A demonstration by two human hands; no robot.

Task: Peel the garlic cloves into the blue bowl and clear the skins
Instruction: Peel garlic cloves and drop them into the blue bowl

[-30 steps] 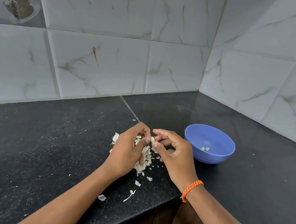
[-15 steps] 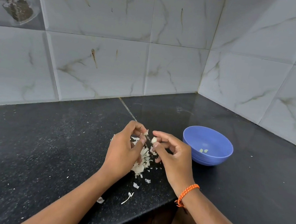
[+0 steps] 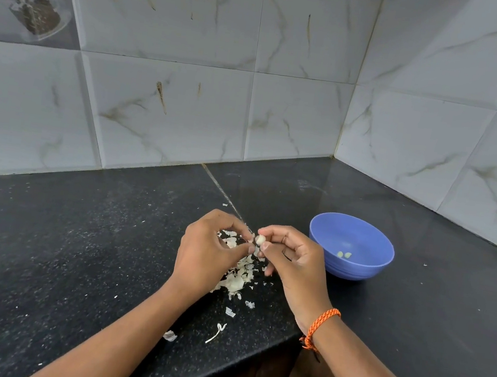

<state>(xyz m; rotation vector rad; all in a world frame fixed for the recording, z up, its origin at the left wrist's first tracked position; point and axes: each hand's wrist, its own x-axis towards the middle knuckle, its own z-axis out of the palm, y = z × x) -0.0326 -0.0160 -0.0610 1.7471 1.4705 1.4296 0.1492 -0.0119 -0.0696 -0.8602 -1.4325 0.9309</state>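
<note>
Nearest me, loose skins litter the counter below my hands, none cleared yet. Above that pile my right hand pinches a garlic clove, while my left hand picks at its skin with curled fingers. Beyond, right of the pile, the blue bowl holds only two peeled cloves. My left hand hides any unpeeled garlic.
</note>
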